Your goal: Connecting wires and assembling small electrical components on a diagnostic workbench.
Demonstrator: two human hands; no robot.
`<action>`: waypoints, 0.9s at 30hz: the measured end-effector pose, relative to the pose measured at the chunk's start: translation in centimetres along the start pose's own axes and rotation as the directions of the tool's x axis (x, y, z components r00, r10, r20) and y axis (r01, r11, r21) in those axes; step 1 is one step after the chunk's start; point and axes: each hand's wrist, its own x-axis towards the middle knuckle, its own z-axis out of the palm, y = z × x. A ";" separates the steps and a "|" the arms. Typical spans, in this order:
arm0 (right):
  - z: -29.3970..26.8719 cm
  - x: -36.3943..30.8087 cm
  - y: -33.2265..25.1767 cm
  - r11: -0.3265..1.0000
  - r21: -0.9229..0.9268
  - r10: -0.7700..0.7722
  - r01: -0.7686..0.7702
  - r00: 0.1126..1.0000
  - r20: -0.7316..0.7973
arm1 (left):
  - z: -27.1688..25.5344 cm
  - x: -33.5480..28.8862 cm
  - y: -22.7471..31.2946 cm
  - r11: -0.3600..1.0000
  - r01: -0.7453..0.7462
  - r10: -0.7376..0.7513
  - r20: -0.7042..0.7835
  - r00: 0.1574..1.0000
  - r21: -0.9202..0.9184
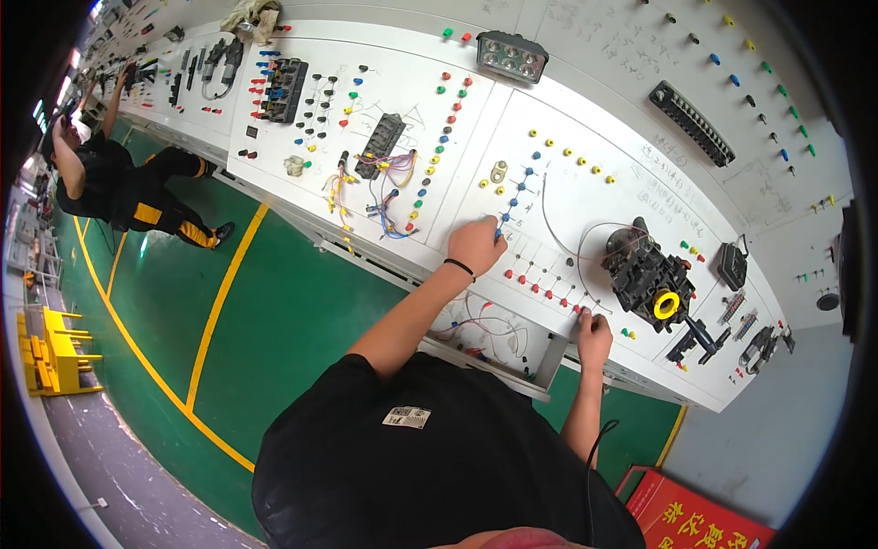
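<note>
Left hand at a blue plug, right hand well apart at the red plugs on a white panel, grips unclear; plug handling appears underway, the next move likely calling for careful alignment.

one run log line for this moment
left hand: fingertips at blue connector, grip unclear; right hand: fingertips by red connector, grip unclear; drawer: open

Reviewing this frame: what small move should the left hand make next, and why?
Probably a gentle press on the blue connector, checking its seating: the left hand has its fingertips at it, by the near end of the blue column, and they hide whether it sits fully. The right hand is at the right end of the red row.
</note>
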 end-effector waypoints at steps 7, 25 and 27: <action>0.6 -0.4 1.0 0.989 0.078 -0.125 0.128 0.991 -0.047 | -1.4 -0.6 0.9 0.993 0.094 -0.095 -0.011 0.995 -0.073; -0.2 -0.4 0.4 0.994 0.032 -0.103 0.106 0.991 -0.082 | 1.3 -1.1 -0.2 0.987 0.116 -0.125 -0.077 0.989 -0.112; 0.3 -0.4 0.6 0.989 0.045 -0.137 0.142 0.986 -0.092 | 1.4 -0.7 -0.5 0.992 0.086 -0.094 -0.093 0.991 -0.091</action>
